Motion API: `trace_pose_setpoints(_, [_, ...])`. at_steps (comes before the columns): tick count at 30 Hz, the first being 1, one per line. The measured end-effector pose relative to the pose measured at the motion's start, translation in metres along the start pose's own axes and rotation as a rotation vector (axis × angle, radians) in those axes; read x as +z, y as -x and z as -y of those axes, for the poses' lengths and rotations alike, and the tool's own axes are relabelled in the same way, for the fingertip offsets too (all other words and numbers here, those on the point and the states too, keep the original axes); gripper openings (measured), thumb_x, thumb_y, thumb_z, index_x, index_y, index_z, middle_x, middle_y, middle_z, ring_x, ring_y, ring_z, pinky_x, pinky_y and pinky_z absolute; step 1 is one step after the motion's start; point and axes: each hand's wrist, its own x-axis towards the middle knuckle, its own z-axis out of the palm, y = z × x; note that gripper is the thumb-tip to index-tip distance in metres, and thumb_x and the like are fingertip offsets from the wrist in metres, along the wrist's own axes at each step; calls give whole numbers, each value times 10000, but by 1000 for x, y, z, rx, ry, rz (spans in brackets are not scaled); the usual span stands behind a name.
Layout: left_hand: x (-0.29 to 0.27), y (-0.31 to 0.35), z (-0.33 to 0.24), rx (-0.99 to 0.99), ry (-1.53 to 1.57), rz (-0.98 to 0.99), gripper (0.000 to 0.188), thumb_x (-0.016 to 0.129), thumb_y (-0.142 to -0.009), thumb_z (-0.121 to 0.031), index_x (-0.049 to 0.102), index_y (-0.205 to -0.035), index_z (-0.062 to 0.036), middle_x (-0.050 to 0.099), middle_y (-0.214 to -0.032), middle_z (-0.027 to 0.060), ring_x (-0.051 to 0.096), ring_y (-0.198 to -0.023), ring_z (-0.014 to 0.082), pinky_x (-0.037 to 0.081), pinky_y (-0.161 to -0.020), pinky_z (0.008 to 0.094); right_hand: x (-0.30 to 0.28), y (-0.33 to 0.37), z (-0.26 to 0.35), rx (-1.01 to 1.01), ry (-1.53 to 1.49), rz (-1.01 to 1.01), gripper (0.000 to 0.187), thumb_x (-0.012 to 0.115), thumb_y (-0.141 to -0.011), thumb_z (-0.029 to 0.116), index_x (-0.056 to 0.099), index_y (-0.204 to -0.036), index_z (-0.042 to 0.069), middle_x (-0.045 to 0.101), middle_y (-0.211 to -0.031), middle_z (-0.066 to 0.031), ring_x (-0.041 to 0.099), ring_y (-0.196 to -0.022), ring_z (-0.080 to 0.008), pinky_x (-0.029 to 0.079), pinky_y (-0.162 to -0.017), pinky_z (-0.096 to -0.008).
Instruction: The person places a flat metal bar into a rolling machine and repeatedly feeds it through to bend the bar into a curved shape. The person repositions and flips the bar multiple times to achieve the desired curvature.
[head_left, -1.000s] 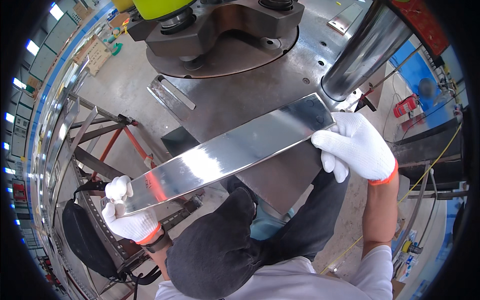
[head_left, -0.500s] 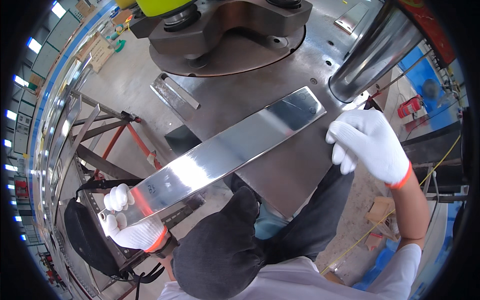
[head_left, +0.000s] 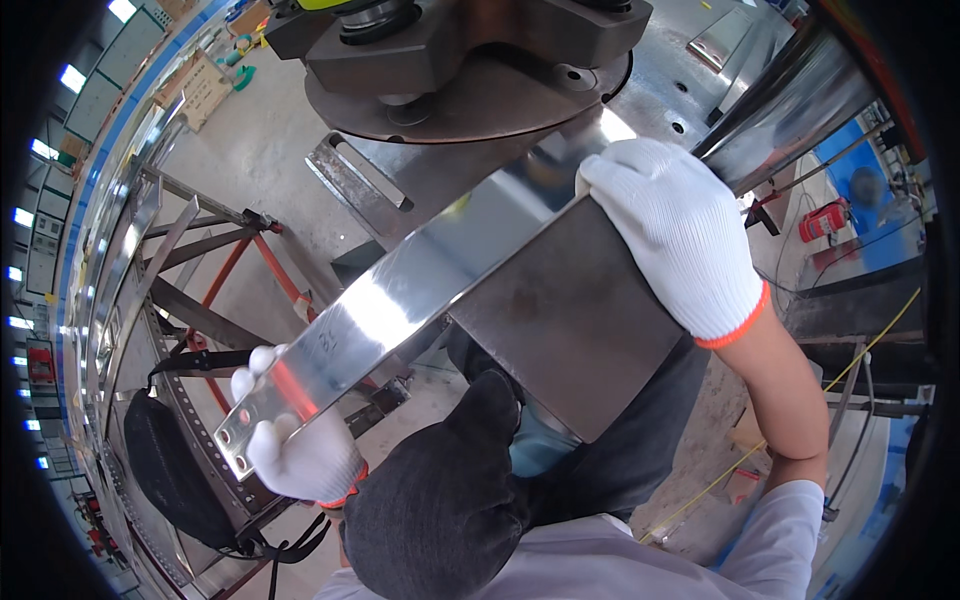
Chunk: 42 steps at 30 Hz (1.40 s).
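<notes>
A long, shiny flat metal bar (head_left: pixel 400 285) lies slantwise from the lower left up to the steel machine table (head_left: pixel 575 320). My left hand (head_left: pixel 305 455), in a white knitted glove, is closed around the bar's near-left end, beside small holes in it. Fingers show on both long edges there. Over the far-right end, my right hand (head_left: pixel 680 240), gloved the same way, bends its fingers onto the bar's edge; its thumb side and the bar's tip are partly hidden. The far end lies close to the dark round machine plate (head_left: pixel 460 125).
Behind the bar stands a heavy block (head_left: pixel 400 60) on the round plate. A thick polished column (head_left: pixel 790 110) rises at the right. A slotted metal piece (head_left: pixel 358 170) sticks out at the table's left edge. Further left are a metal rack (head_left: pixel 195 290) and a black bag (head_left: pixel 175 475).
My right hand has moved left and come down onto the bar's far end. The bar's far end has shifted up and left, nearer the round plate. My left hand keeps its hold.
</notes>
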Motion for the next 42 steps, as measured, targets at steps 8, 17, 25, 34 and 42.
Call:
trace_pose_setpoints(8, [-6, -18, 60, -29, -556, 292, 1028, 1034, -893, -557, 559, -1641, -35, 626, -1578, 120, 634, -1513, 310, 516, -1289, 505, 20, -20, -11, 9, 16, -58, 194, 703, -1078, 107, 784, -1250, 70, 750, -1136, -136, 774, -1048, -392, 633, -894, -500])
trace_pose_setpoints(17, [26, -29, 84, -90, -474, 466, 957, 1044, -867, -272, 505, -1616, -20, 687, -1548, 185, 691, -1388, 282, 566, -1174, 442, 23, -20, -11, 31, 2, -92, 226, 737, -1062, 85, 797, -1279, 62, 778, -1205, -121, 799, -1098, -377, 660, -921, -470])
trace_pose_setpoints(25, [34, -28, 76, -198, -542, 472, 963, 968, -899, -148, 443, -1699, -34, 659, -1654, 199, 647, -1532, 316, 534, -1270, 491, 25, -24, -10, 70, -9, -61, 204, 751, -1090, 110, 792, -1277, 42, 782, -1216, -132, 802, -1101, -376, 667, -919, -459])
trace_pose_setpoints(34, [44, -26, 75, -262, -528, 427, 999, 926, -925, -89, 392, -1768, -30, 645, -1685, 201, 635, -1560, 328, 521, -1295, 500, 25, -27, -10, 92, -21, -42, 226, 737, -1117, 124, 786, -1319, 37, 793, -1260, -140, 806, -1123, -374, 672, -938, -457])
trace_pose_setpoints(42, [47, -25, 76, -250, -565, 418, 1057, 924, -932, -88, 345, -1812, -9, 646, -1690, 198, 626, -1581, 320, 504, -1319, 502, 21, -28, -7, 167, -19, 15, 299, 799, -1090, 128, 833, -1379, 56, 828, -1425, -166, 816, -1261, -405, 668, -1071, -454])
